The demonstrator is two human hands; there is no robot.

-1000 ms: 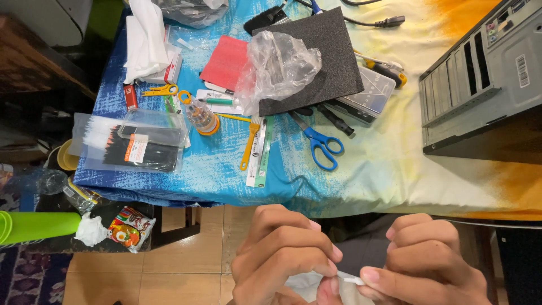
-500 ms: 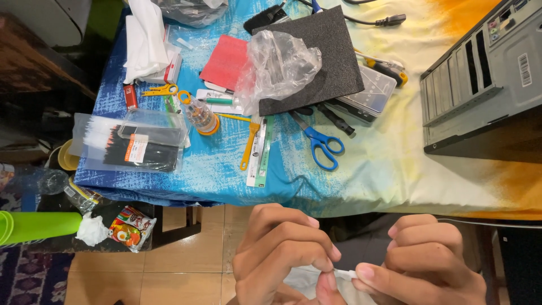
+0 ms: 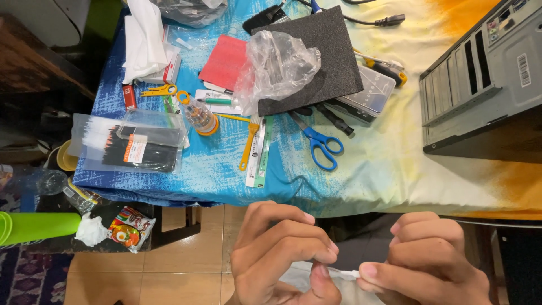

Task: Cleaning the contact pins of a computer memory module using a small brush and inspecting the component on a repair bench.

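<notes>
Two hands: left hand and right hand both pinching one small white strip between fingertips
Edge: cloth-covered table rim just beyond knuckles; tiled floor below
Beyond: blue-handled scissors; crinkled clear bag

Your hands have open room below the table edge. Up on top, the blue scissors, plastic bag and grey computer case crowd the way.

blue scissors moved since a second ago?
No. The blue scissors lie in the same spot on the cloth, beside the black foam pad, as before.
</notes>
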